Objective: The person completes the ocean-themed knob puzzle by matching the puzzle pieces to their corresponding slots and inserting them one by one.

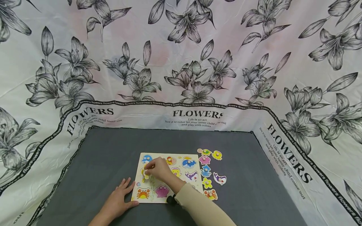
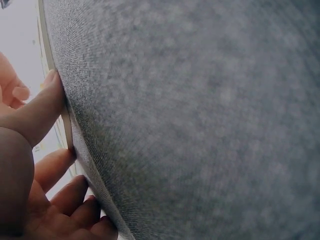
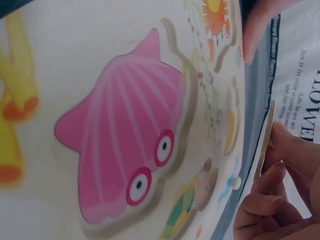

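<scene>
- Flowered cloth is spreading beyond both hands, bordering a dark gray surface.
- The right hand is pinching a thin wooden piece over the left part of a picture board.
- The left hand is splaying its fingers, touching the board's left edge.
- Loose animal pieces are lying right of the right hand, along the board's right edge.

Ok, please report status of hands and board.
Right hand pinching puzzle piece above board. Left hand touching board's left edge. No obstruction visible.
</scene>
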`<move>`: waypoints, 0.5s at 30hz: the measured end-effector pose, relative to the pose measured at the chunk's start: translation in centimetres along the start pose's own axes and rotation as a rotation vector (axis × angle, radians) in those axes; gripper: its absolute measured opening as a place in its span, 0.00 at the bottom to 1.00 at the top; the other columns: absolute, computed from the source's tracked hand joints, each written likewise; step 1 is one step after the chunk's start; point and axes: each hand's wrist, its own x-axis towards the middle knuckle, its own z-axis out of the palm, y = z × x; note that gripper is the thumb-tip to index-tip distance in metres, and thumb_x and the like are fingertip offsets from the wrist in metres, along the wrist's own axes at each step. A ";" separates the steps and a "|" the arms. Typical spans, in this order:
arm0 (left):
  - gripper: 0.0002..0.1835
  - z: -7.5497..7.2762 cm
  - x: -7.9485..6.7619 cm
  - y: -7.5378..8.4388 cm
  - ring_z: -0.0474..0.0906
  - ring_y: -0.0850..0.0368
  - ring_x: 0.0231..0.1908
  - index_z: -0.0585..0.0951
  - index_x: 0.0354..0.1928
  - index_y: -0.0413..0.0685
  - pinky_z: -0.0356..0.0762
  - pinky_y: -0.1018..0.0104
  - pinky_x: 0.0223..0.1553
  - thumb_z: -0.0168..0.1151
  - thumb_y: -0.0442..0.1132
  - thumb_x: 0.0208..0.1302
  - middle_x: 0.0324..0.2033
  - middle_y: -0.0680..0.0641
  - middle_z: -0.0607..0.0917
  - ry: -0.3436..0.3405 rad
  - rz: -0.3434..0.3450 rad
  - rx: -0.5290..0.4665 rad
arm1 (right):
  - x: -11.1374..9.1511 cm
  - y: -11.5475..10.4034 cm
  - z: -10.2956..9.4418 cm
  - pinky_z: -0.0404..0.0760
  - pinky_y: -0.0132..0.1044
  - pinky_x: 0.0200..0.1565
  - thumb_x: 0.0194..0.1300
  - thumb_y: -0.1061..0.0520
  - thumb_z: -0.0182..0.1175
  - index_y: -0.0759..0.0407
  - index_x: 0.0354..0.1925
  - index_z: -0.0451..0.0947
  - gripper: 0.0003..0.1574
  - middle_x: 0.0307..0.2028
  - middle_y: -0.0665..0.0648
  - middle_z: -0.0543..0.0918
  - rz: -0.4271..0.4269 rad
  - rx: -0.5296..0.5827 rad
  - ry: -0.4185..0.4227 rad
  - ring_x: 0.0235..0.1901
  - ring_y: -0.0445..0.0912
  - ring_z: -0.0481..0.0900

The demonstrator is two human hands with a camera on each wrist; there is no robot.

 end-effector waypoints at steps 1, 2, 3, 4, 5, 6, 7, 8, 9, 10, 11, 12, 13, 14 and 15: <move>0.52 0.0 0.0 0.0 0.52 0.30 0.75 0.72 0.72 0.45 0.58 0.27 0.68 0.77 0.63 0.46 0.75 0.35 0.63 0.000 0.000 0.000 | 0.1 0.1 0.1 0.77 0.27 0.29 0.58 0.59 0.76 0.53 0.33 0.92 0.03 0.29 0.42 0.87 -0.003 -0.005 0.001 0.27 0.33 0.76; 0.52 0.0 0.0 0.1 0.52 0.30 0.75 0.72 0.72 0.45 0.57 0.27 0.68 0.77 0.63 0.46 0.75 0.35 0.63 -0.001 -0.001 -0.003 | 0.1 0.1 0.2 0.76 0.27 0.29 0.58 0.59 0.76 0.52 0.33 0.91 0.03 0.29 0.42 0.87 0.002 -0.007 0.000 0.27 0.34 0.76; 0.52 0.0 0.1 0.1 0.52 0.30 0.75 0.72 0.72 0.45 0.57 0.27 0.68 0.77 0.63 0.46 0.75 0.34 0.63 -0.002 0.000 -0.004 | 0.1 0.2 0.3 0.76 0.27 0.29 0.57 0.59 0.76 0.52 0.33 0.91 0.03 0.29 0.42 0.87 0.007 -0.007 -0.001 0.27 0.34 0.76; 0.52 0.0 0.1 0.1 0.52 0.30 0.75 0.72 0.72 0.45 0.57 0.27 0.68 0.77 0.63 0.46 0.75 0.34 0.63 -0.003 0.000 -0.007 | 0.1 0.2 0.4 0.76 0.27 0.29 0.57 0.59 0.76 0.52 0.33 0.91 0.03 0.29 0.42 0.87 0.016 -0.008 -0.004 0.27 0.34 0.76; 0.53 0.0 0.1 0.1 0.52 0.30 0.75 0.72 0.72 0.45 0.57 0.27 0.68 0.77 0.63 0.46 0.75 0.34 0.63 -0.004 0.001 -0.010 | 0.1 0.3 0.5 0.76 0.27 0.29 0.57 0.58 0.76 0.52 0.33 0.91 0.03 0.29 0.42 0.86 0.024 -0.008 -0.007 0.27 0.35 0.75; 0.53 0.0 0.2 0.0 0.52 0.30 0.76 0.72 0.72 0.44 0.57 0.27 0.69 0.77 0.63 0.46 0.75 0.34 0.63 -0.005 0.003 -0.014 | 0.2 0.3 0.6 0.76 0.27 0.29 0.57 0.58 0.76 0.52 0.32 0.91 0.03 0.29 0.42 0.85 0.035 -0.007 -0.011 0.27 0.35 0.75; 0.53 0.0 0.2 0.0 0.52 0.30 0.75 0.72 0.71 0.44 0.57 0.27 0.68 0.77 0.64 0.46 0.75 0.34 0.63 -0.004 0.008 -0.012 | 0.2 0.3 0.7 0.76 0.27 0.29 0.57 0.58 0.76 0.52 0.32 0.91 0.03 0.29 0.42 0.85 0.048 -0.004 -0.013 0.27 0.35 0.75; 0.53 0.0 0.2 -0.1 0.52 0.30 0.75 0.72 0.71 0.44 0.57 0.28 0.69 0.77 0.64 0.45 0.74 0.34 0.63 -0.005 0.009 -0.016 | 0.2 0.3 0.8 0.76 0.27 0.29 0.57 0.58 0.76 0.51 0.32 0.91 0.02 0.28 0.42 0.84 0.059 -0.003 -0.018 0.27 0.36 0.75; 0.53 0.0 0.2 -0.1 0.52 0.30 0.75 0.72 0.71 0.44 0.57 0.28 0.69 0.77 0.64 0.45 0.74 0.34 0.63 -0.003 0.013 -0.017 | 0.3 0.3 0.9 0.76 0.27 0.29 0.57 0.58 0.76 0.51 0.32 0.91 0.02 0.28 0.42 0.84 0.066 -0.003 -0.022 0.27 0.36 0.75; 0.53 0.0 0.2 -0.1 0.51 0.30 0.75 0.72 0.71 0.44 0.57 0.28 0.69 0.77 0.64 0.45 0.74 0.34 0.63 -0.003 0.011 -0.017 | 0.3 0.4 1.0 0.77 0.27 0.29 0.57 0.58 0.76 0.51 0.32 0.91 0.03 0.28 0.42 0.84 0.068 -0.010 -0.025 0.27 0.36 0.75; 0.53 0.0 0.2 -0.2 0.52 0.29 0.75 0.73 0.71 0.44 0.57 0.28 0.69 0.77 0.64 0.45 0.74 0.33 0.64 -0.002 0.014 -0.013 | 0.3 0.4 1.2 0.77 0.26 0.29 0.57 0.58 0.76 0.51 0.32 0.91 0.03 0.27 0.42 0.84 0.066 -0.019 -0.027 0.27 0.36 0.75; 0.53 0.0 0.2 -0.2 0.51 0.30 0.75 0.72 0.71 0.43 0.57 0.28 0.69 0.77 0.64 0.45 0.74 0.33 0.63 -0.002 0.014 -0.014 | 0.4 0.3 1.2 0.76 0.26 0.29 0.57 0.58 0.76 0.51 0.32 0.91 0.03 0.27 0.42 0.85 0.066 -0.027 -0.029 0.26 0.35 0.75; 0.53 0.0 0.2 -0.2 0.51 0.30 0.75 0.73 0.71 0.43 0.57 0.28 0.69 0.77 0.64 0.45 0.74 0.33 0.63 -0.002 0.014 -0.012 | 0.4 0.3 1.3 0.76 0.26 0.29 0.57 0.58 0.76 0.51 0.33 0.91 0.03 0.27 0.42 0.85 0.059 -0.039 -0.030 0.26 0.35 0.75; 0.53 0.0 0.2 -0.2 0.51 0.30 0.75 0.73 0.71 0.43 0.57 0.28 0.69 0.77 0.63 0.45 0.74 0.33 0.63 -0.002 0.010 -0.015 | 0.4 0.4 1.4 0.77 0.26 0.29 0.57 0.58 0.76 0.51 0.33 0.91 0.03 0.27 0.42 0.85 0.055 -0.049 -0.032 0.26 0.35 0.76; 0.53 0.0 0.1 -0.1 0.51 0.30 0.75 0.73 0.71 0.43 0.57 0.28 0.69 0.77 0.64 0.45 0.74 0.33 0.64 -0.002 0.010 -0.012 | 0.4 0.4 1.5 0.77 0.26 0.29 0.57 0.58 0.76 0.52 0.33 0.91 0.03 0.27 0.42 0.86 0.054 -0.057 -0.035 0.26 0.35 0.76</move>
